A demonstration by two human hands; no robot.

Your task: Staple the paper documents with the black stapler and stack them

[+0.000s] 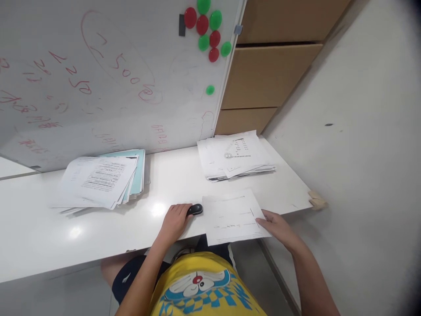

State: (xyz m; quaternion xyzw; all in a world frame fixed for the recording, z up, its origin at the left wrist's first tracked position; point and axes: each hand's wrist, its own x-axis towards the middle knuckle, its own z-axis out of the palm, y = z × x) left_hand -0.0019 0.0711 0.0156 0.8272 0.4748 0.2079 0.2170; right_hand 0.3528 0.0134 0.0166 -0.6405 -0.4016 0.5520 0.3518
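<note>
My left hand [176,222] is closed around a small black stapler [195,209] that rests on the white desk. The stapler's front end points right, close to the left edge of a printed sheet of paper [230,217]; I cannot tell whether they touch. My right hand [275,226] pinches that paper at its right edge, thumb on top and the other fingers mostly hidden beneath. The paper lies nearly flat, its near edge reaching past the desk's front edge. Whether it is one sheet or more does not show.
A pile of papers [237,158] lies at the back right of the desk [173,169]. Another stack with pale blue sheets [98,180] sits at the left. A whiteboard [131,39] with magnets and cardboard boxes [263,77] stand behind; a wall [362,131] bounds the right.
</note>
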